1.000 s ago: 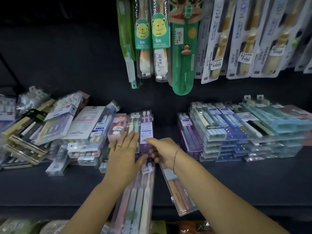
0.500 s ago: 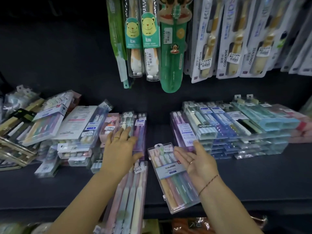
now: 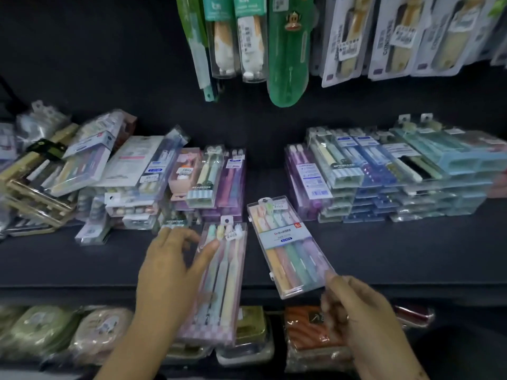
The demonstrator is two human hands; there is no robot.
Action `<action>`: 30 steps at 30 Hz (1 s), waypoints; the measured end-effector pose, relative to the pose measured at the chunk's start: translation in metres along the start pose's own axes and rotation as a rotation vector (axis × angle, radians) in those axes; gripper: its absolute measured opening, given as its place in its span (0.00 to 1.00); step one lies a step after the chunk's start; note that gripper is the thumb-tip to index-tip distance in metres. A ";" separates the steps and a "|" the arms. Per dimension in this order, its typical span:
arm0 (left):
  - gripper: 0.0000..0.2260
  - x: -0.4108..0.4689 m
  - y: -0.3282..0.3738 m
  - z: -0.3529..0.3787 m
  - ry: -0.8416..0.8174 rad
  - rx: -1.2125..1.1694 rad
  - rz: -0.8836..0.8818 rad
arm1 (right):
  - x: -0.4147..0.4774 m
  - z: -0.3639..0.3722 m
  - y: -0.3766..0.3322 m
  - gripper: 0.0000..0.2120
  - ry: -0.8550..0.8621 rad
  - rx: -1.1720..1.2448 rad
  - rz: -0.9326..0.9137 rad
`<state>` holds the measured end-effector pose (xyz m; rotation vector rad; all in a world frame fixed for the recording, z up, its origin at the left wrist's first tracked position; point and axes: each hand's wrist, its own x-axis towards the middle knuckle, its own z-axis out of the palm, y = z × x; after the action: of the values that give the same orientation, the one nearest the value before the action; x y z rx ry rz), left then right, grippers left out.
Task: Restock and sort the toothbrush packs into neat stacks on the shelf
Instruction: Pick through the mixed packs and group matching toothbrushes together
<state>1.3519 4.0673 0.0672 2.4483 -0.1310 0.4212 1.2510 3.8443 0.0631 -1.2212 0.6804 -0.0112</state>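
Clear plastic, hard and rectangular, the pack of five pastel toothbrushes (image 3: 288, 245) is pinched at its near right corner by the right hand (image 3: 365, 319). The fingers there are motion-blurred, but they are curled onto that corner. The pack lies at a slant, its hang-tab end pointing away and to the left and its near end jutting past the front edge of the dark shelf (image 3: 397, 250). I cannot tell whether it rests flat on the shelf. Inside it the handles run yellow, orange, green, blue and lilac. A pale blue band crosses the pack with a brand word too blurred to read, and a red corner tag shows "5". Just left of this pack lies a long pink-backed pack (image 3: 222, 275) of four pale brushes, and the left hand (image 3: 170, 270) hovers over its left edge with fingers loose and spread and the thumb touching it, gripping nothing. Behind and to the right of the five-brush pack stand tidy stacks of blue and purple packs (image 3: 384, 182). Far to its left sprawls an untidy heap of mixed packs (image 3: 82, 174). Above it hang a green case with a monkey-face logo (image 3: 288, 50) and white cards (image 3: 389, 37) that seem to read "CONDENSE".
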 end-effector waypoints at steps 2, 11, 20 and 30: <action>0.15 -0.021 -0.005 -0.003 -0.094 0.000 -0.130 | -0.004 0.003 0.006 0.17 -0.107 0.013 0.194; 0.17 -0.051 -0.018 -0.013 -0.341 -0.477 -0.623 | 0.017 0.025 0.023 0.37 -0.339 0.053 0.441; 0.23 -0.074 -0.011 -0.011 -0.633 -0.827 -0.759 | 0.014 0.030 0.029 0.34 -0.218 0.030 0.343; 0.18 -0.086 -0.001 -0.001 -0.481 -1.069 -0.896 | 0.009 0.027 0.028 0.30 -0.219 -0.030 0.254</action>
<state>1.2705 4.0677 0.0384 1.2878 0.4274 -0.5275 1.2613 3.8746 0.0394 -1.1370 0.6406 0.3398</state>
